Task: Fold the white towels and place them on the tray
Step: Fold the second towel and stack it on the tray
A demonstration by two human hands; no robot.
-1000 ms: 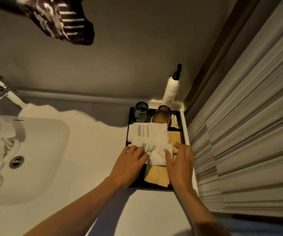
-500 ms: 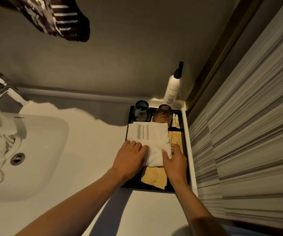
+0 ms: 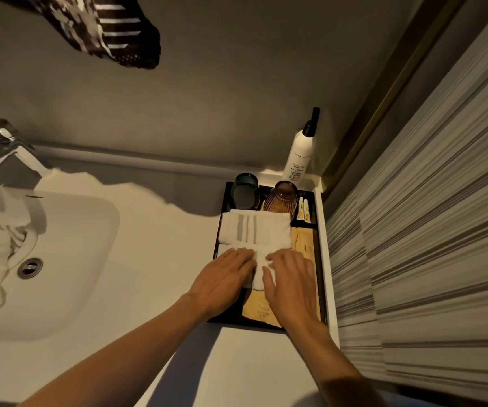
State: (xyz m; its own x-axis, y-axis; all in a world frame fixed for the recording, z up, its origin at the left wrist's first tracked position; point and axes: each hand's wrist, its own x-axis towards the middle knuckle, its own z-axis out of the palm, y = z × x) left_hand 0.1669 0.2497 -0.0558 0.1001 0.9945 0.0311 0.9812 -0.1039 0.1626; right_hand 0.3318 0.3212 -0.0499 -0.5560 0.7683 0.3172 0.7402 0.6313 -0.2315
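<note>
A folded white towel with grey stripes (image 3: 254, 230) lies across the black tray (image 3: 320, 259) at the right end of the counter. A second white towel (image 3: 262, 265) lies just in front of it, mostly under my hands. My left hand (image 3: 222, 282) rests flat on its left part, fingers spread. My right hand (image 3: 291, 282) lies flat on its right part, thumb on the cloth. Neither hand grips the towel.
On the tray's far end stand a dark glass (image 3: 245, 190) and an amber ribbed glass (image 3: 282, 199), with small tubes (image 3: 303, 208) and tan sachets (image 3: 262, 308). A white bottle (image 3: 300, 157) stands behind. The sink (image 3: 60, 259) and tap (image 3: 5, 148) are left; a striped wall rises at the right.
Both hands have slid inward and forward onto the near towel, which has gone from bunched to flattened against the striped towel. My right hand moved from the tray's right side onto the cloth.
</note>
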